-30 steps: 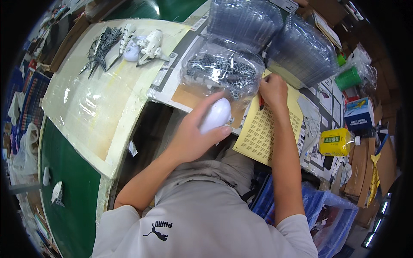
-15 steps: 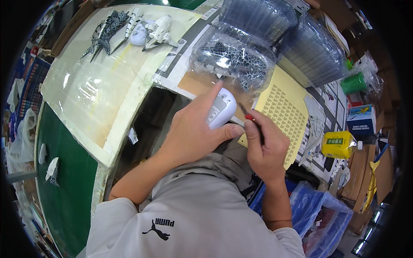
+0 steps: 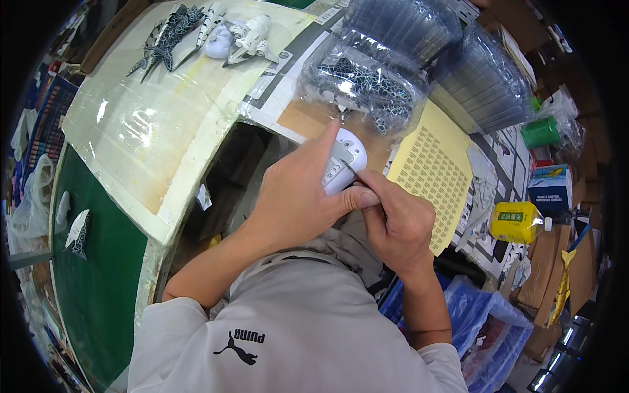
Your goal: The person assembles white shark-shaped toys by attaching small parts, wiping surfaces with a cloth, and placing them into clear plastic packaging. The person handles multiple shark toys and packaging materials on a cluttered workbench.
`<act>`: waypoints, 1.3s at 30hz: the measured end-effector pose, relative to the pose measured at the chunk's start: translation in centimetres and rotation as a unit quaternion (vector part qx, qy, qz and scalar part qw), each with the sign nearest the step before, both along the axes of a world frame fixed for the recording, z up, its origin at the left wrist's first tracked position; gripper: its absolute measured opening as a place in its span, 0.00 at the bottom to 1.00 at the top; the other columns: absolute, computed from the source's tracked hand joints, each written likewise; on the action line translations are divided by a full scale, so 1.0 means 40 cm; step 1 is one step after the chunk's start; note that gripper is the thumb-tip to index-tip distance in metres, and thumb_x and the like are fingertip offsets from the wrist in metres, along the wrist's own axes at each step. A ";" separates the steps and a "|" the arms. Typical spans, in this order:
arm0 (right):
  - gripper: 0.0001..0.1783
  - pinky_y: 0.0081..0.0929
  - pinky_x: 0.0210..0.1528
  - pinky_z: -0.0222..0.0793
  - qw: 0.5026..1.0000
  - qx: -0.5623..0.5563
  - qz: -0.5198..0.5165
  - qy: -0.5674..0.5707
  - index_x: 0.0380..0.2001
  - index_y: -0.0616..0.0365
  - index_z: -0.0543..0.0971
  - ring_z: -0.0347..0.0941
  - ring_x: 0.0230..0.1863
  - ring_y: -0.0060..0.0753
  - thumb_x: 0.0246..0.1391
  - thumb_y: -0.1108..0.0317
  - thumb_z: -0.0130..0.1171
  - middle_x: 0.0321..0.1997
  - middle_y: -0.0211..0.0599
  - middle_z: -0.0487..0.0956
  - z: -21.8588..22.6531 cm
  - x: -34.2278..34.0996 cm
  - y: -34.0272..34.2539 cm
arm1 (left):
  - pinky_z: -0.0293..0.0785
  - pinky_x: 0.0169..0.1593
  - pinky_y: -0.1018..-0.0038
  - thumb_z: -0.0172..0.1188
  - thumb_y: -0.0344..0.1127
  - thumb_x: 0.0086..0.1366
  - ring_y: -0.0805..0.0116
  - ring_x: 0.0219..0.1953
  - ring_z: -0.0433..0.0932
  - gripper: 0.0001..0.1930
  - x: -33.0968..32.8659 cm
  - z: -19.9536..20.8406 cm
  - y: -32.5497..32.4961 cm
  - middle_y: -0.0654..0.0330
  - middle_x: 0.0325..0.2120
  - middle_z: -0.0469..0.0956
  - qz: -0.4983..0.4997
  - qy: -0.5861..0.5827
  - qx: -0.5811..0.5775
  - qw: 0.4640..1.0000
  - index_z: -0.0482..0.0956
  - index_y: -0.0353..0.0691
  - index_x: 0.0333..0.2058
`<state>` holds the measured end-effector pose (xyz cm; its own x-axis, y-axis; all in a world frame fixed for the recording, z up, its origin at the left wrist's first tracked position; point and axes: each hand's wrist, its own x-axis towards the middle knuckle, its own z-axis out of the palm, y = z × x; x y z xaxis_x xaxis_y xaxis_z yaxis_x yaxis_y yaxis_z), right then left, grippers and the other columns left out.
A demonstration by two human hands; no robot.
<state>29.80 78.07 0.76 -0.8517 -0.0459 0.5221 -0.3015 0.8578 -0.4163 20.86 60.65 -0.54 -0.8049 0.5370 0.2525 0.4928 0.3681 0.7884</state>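
Note:
My left hand [image 3: 298, 177] is wrapped round a white, rounded plastic device [image 3: 354, 152], possibly a remote controller. Its back, with a grey panel and small holes, faces up. My right hand [image 3: 403, 219] grips a small screwdriver [image 3: 349, 168], whose thin shaft lies over the device's grey panel. Its handle is hidden inside the fingers. I cannot tell whether the tip touches a screw. My left thumb lies against the right hand's fingers.
Patterned toy sea animals [image 3: 173, 39] and a white controller [image 3: 218, 42] lie at the far left. Beyond my hands are a plastic-wrapped toy [image 3: 367, 85] and stacked clear trays [image 3: 481, 78]. On the right are a yellow label sheet [image 3: 432, 177] and a yellow bottle [image 3: 517, 221].
My right hand has moved left and slightly up, bringing the screwdriver from beside the white device to over its back. My left hand keeps its hold.

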 end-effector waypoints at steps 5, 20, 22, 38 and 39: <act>0.16 0.30 0.32 0.79 1.000 0.030 -0.007 0.008 0.47 0.62 0.86 0.86 0.29 0.40 0.54 0.78 0.72 0.34 0.43 0.88 0.004 -0.003 0.002 | 0.79 0.56 0.57 0.75 0.63 0.58 0.42 0.54 0.82 0.55 -0.002 0.000 0.001 0.41 0.52 0.81 -0.009 -0.010 -0.002 1.000 0.65 0.24 0.69; 0.16 0.31 0.29 0.77 1.000 0.028 -0.001 -0.002 0.48 0.61 0.86 0.84 0.26 0.40 0.55 0.78 0.71 0.32 0.42 0.87 0.007 -0.005 -0.004 | 0.76 0.60 0.55 0.74 0.60 0.60 0.38 0.59 0.79 0.53 -0.004 0.000 -0.007 0.36 0.58 0.78 -0.028 -0.070 0.012 0.997 0.63 0.25 0.70; 0.16 0.31 0.29 0.77 0.999 0.042 -0.004 0.000 0.48 0.61 0.86 0.84 0.26 0.40 0.55 0.78 0.71 0.32 0.42 0.87 0.007 -0.006 -0.005 | 0.76 0.60 0.55 0.74 0.60 0.60 0.38 0.59 0.79 0.53 -0.004 0.000 -0.007 0.36 0.58 0.78 -0.027 -0.072 0.008 0.997 0.63 0.25 0.70; 0.17 0.32 0.27 0.75 0.999 0.041 0.000 -0.004 0.47 0.60 0.86 0.82 0.24 0.40 0.53 0.78 0.71 0.29 0.42 0.86 0.009 -0.013 -0.012 | 0.75 0.63 0.55 0.73 0.56 0.62 0.39 0.61 0.78 0.50 -0.005 0.002 -0.014 0.36 0.60 0.77 -0.021 -0.073 -0.001 0.997 0.63 0.25 0.70; 0.16 0.31 0.27 0.75 0.999 0.052 0.004 -0.001 0.47 0.60 0.86 0.82 0.24 0.40 0.53 0.78 0.71 0.29 0.42 0.86 0.008 -0.012 -0.015 | 0.74 0.63 0.55 0.73 0.56 0.62 0.39 0.61 0.78 0.50 -0.005 0.001 -0.014 0.36 0.60 0.77 -0.019 -0.074 -0.001 0.997 0.63 0.25 0.70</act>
<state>29.32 77.45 1.10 -0.8526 -0.1063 0.5116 -0.3067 0.8945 -0.3252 20.66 60.10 -0.50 -0.8117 0.5690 0.1315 0.3857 0.3531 0.8524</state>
